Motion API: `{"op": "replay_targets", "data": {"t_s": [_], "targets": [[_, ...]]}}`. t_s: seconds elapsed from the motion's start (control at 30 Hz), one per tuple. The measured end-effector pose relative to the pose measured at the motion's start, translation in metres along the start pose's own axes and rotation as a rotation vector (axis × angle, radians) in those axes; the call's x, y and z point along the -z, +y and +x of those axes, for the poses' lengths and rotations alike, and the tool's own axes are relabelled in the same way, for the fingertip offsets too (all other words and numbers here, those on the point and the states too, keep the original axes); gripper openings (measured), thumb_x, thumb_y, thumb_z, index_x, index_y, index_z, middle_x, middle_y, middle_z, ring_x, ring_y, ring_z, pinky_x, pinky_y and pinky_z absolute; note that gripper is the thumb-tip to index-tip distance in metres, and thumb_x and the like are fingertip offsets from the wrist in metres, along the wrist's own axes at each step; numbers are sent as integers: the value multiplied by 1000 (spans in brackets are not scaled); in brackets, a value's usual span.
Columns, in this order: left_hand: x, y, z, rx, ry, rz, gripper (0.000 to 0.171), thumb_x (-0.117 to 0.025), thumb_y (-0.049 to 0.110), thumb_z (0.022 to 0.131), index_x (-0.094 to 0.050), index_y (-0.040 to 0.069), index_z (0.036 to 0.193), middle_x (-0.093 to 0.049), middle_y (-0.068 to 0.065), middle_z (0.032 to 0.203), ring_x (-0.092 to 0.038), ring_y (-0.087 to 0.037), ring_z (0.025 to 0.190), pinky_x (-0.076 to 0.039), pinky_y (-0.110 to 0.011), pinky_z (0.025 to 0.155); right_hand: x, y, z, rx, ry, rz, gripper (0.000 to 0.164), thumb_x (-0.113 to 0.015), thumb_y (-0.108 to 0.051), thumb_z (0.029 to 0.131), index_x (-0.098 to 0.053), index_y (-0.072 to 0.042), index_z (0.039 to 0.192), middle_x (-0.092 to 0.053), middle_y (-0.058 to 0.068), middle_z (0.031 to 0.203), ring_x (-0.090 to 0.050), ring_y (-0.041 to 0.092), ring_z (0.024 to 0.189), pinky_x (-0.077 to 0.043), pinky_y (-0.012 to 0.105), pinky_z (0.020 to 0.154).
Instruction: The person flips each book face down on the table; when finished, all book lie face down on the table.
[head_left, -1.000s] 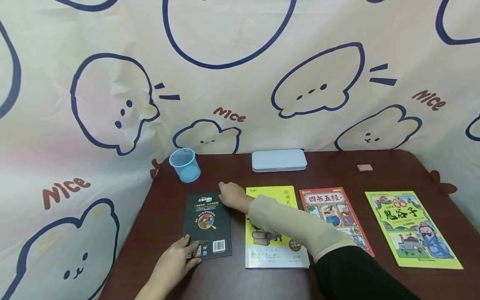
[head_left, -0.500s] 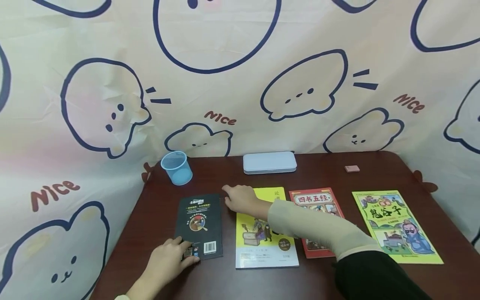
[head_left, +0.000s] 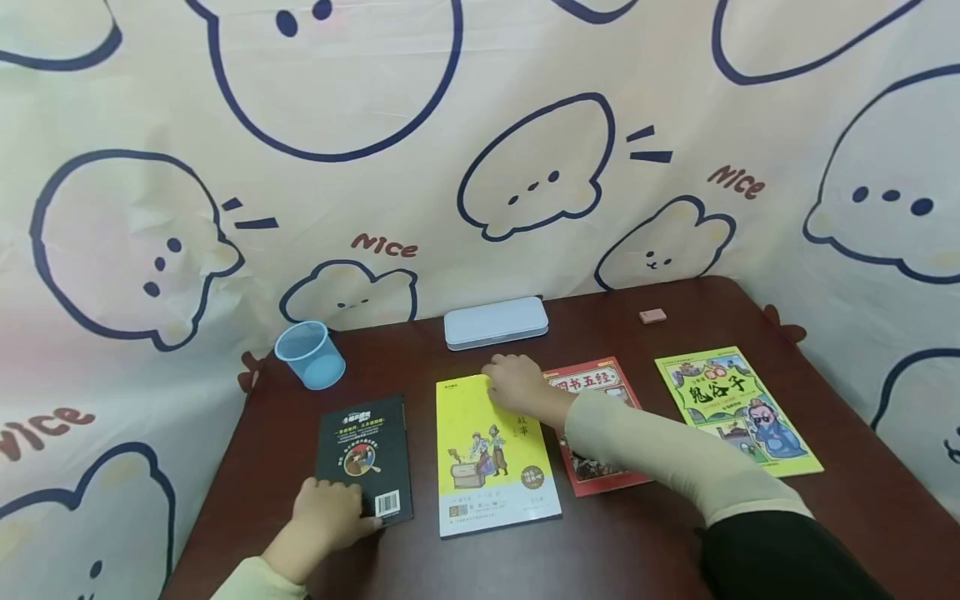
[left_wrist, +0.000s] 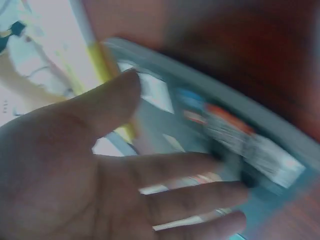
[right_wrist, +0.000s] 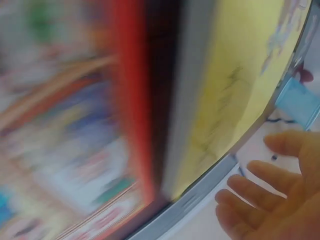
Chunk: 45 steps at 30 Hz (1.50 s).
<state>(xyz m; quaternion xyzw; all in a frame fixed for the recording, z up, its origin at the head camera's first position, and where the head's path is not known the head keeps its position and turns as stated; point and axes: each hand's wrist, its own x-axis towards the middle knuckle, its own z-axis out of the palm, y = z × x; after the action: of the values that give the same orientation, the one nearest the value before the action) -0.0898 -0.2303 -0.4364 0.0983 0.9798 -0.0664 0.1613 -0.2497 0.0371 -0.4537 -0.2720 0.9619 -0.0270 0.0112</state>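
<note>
A dark green-black book (head_left: 371,462) lies back cover up at the left of the table, with a barcode near its bottom corner. Over its lower left part is my left hand (head_left: 324,510); in the left wrist view its fingers (left_wrist: 195,200) reach out nearly straight above the cover. My right hand (head_left: 519,385) is over the upper right part of a yellow book (head_left: 465,425), hiding some of its title. Relaxed, spread fingers (right_wrist: 252,192) show in the right wrist view, with nothing held. A red-edged book (head_left: 592,383) is partly covered by the right sleeve.
A green-yellow comic-style book (head_left: 780,417) lies at the right. Along the back stand a light blue cup (head_left: 311,358), a pale blue flat case (head_left: 497,323) and a small pink eraser-like block (head_left: 652,316). A patterned cloth (head_left: 420,183) hangs behind the table.
My right hand has left the dark book's upper right corner and moved right, over the yellow book. The left hand stays at the dark book's lower left. The head view has swung right.
</note>
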Motion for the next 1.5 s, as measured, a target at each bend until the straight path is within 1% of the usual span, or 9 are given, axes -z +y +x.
{"op": "replay_targets", "data": {"t_s": [0.13,0.23,0.37,0.63,0.73,1.0,1.27,1.4,1.5], "targets": [[10,25,4,-33,-4,-92,58,-66,52,80,-65,-1,104,-62,-19,102,-58,-36,95,-44,-53,83,3,17,-8,2,-164,-77,38,-64,-37,87,-64,-18,120,-60,2,115,-58,21,97,-43,37,83],[17,41,10,-2,6,-196,61,-67,49,81,-63,-4,110,-55,-21,100,-58,-32,80,-50,-49,68,9,24,-6,30,-237,-118,48,-65,-42,85,-59,-20,127,-57,2,124,-57,22,101,-40,38,84],[19,53,19,72,52,-223,59,-67,45,82,-62,-7,109,-52,-20,90,-50,-25,60,-46,-39,51,15,27,3,61,-268,-153,64,-64,-50,83,-48,-23,139,-49,3,136,-51,24,117,-39,42,94],[-9,73,38,75,139,-208,71,-53,65,83,-60,-4,95,-47,-10,70,-45,-21,56,-40,-37,48,20,27,8,78,-355,-180,71,-66,-55,81,-43,-25,142,-48,5,129,-49,21,113,-40,36,84],[-11,79,43,93,101,-260,72,-57,69,77,-60,-2,88,-47,-7,63,-45,-20,54,-37,-34,47,20,27,5,77,-354,-194,71,-66,-55,80,-44,-25,141,-49,4,130,-49,21,116,-40,37,88],[5,84,50,143,-26,-441,54,-69,63,70,-58,11,60,-49,-3,55,-46,-18,52,-31,-31,49,21,31,0,111,-313,-253,74,-68,-54,78,-43,-24,141,-56,2,126,-53,22,115,-39,41,96],[8,83,50,149,-66,-666,48,-75,55,70,-66,10,86,-58,-2,68,-52,-18,62,-37,-32,55,14,40,-3,128,-274,-273,83,-71,-55,72,-44,-20,141,-61,3,118,-57,22,106,-41,39,91],[6,87,45,94,28,-815,46,-75,38,76,-62,6,107,-64,-2,84,-56,-17,72,-43,-35,63,7,39,-5,111,-297,-268,92,-69,-57,71,-35,-16,147,-67,0,102,-61,19,98,-41,40,95],[5,90,39,96,118,-920,47,-72,25,80,-53,0,115,-65,-6,91,-58,-17,77,-46,-35,67,3,37,-8,82,-313,-250,96,-67,-59,72,-31,-14,148,-66,-1,86,-60,15,82,-44,35,85]]}}
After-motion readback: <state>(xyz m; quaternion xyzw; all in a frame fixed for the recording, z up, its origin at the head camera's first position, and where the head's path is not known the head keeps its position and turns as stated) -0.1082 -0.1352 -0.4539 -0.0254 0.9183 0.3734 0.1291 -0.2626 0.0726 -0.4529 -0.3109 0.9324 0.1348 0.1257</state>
